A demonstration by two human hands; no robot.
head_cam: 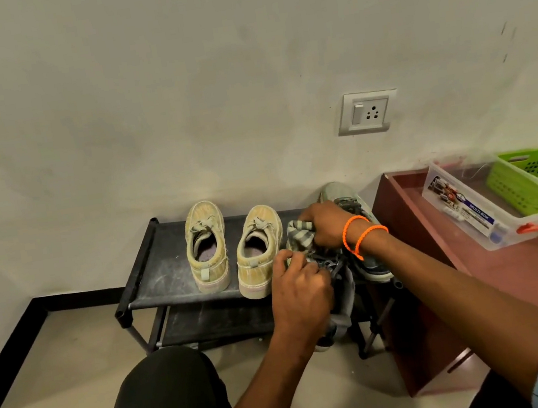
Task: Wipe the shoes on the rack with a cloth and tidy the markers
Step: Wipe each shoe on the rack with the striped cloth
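Right hand, two orange bands at the wrist, fingers curled round a bunched grey striped cloth, pressing it on the toe end of a grey sneaker. Left hand grips that sneaker from the near side, fingers closed over its laces and tongue; the shoe is tilted, heel hanging past the front edge of the rack. Most of the shoe is hidden under the hands, so its exact hold is hard to judge.

Its mate sits just behind, on the rack's top shelf at the right end, partly under the right wrist. Left of the hands, a pair of yellow sneakers stands side by side on the same shelf, toes to the wall. The shelf cloth looks dusty.

Right of the rack, a dark red surface carries a clear plastic box and, touching it, a green basket. Markers probably in the box; too blurred to tell. Wall socket above.
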